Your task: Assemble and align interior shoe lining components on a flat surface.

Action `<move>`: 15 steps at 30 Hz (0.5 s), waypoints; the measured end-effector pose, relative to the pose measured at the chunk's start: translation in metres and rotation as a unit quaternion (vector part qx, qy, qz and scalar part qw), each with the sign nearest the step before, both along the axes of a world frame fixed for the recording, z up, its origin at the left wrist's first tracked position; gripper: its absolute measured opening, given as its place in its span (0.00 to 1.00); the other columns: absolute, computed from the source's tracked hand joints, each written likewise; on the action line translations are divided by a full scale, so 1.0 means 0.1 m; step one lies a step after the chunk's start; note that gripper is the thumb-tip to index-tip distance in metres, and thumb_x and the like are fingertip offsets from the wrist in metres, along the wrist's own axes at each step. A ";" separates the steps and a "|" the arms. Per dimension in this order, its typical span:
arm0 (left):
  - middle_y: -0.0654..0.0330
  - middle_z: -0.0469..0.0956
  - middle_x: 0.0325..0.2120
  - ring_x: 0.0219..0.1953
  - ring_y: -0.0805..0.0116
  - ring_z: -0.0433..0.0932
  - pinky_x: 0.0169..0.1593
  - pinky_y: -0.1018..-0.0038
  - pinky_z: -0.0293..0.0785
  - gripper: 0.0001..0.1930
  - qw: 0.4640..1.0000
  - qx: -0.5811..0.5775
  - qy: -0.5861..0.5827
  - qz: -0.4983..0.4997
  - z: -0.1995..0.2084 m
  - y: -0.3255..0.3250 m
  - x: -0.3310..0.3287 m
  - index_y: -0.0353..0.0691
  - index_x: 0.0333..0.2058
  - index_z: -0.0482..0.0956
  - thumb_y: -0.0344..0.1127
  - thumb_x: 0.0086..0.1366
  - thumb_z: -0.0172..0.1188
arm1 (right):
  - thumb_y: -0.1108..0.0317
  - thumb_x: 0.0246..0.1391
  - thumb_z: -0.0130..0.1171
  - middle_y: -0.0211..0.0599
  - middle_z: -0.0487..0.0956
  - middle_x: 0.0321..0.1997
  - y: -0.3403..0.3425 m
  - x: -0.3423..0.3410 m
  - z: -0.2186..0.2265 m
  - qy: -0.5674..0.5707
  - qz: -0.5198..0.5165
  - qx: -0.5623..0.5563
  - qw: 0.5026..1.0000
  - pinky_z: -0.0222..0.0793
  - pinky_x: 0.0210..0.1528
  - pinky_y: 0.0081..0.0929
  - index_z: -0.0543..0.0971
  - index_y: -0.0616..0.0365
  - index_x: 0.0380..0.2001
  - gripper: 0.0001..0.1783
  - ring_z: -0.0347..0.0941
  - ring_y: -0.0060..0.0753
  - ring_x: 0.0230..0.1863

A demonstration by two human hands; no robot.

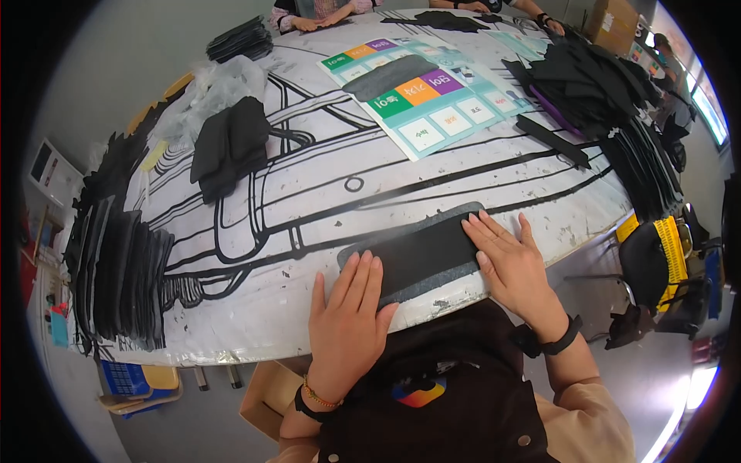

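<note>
A black rectangular piece (423, 255), seemingly cloth, lies flat at the near edge of the table. Under it shows a grey, round-cornered pad (427, 288), sticking out along the near and far sides. My left hand (347, 320) rests on the left end, fingers stretched out and flat. At the right end my right hand (511, 266) lies with its fingertips on the black piece and its thumb apart. Neither hand grips anything. What lies beneath my palms is hidden.
Stacked black pieces stand at the left (116, 278) and right (644, 170). Farther off lie a folded black bundle (230, 147), a clear plastic bag (224, 85), coloured printed sheets (421, 139), a black strip (552, 141) and a black heap (590, 81). Other people's hands (328, 19) work opposite.
</note>
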State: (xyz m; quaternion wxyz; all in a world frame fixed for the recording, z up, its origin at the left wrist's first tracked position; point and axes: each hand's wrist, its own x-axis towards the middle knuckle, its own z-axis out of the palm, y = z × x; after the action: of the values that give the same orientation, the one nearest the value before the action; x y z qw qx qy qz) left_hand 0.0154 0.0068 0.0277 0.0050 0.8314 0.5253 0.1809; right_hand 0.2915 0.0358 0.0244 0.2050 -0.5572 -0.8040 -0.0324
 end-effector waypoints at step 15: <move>0.46 0.67 0.68 0.73 0.51 0.61 0.69 0.45 0.60 0.40 0.995 0.040 0.002 -0.089 -0.08 0.27 0.60 0.31 0.67 0.68 0.58 0.68 0.58 | 0.60 0.63 0.54 0.35 0.81 0.61 -0.03 -0.02 -0.05 0.025 0.031 0.070 0.997 0.57 0.70 0.63 0.82 0.50 0.58 0.22 0.63 0.52 0.74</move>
State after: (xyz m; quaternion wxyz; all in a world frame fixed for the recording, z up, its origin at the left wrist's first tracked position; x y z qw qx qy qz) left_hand 0.0752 0.0339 0.0197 -0.0135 0.8748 0.4415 0.1990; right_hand 0.2898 0.0324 0.0190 0.2650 -0.5165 -0.8114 -0.0681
